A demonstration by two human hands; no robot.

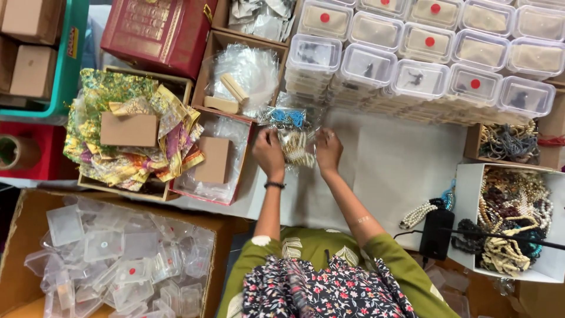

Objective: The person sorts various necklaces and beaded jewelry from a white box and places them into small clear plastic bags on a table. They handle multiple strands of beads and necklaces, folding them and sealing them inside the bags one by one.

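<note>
Left hand (268, 154) and right hand (328, 151) clamp a clear bag (296, 147), its pale beaded contents seemingly jewellery.

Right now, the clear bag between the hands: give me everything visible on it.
The clear plastic bag is crinkled and glossy, lying on the white tabletop in front of the stacked lidded boxes. Gold-and-white beaded jewellery fills its middle; blue beaded pieces sit at its far end. The left hand and right hand pinch its two sides. Whether it is sealed cannot be told.

Jewellery packet (296, 147) lies between both hands, stacked lidded boxes (424, 53) behind it, bead tray (512, 218) at right.
</note>
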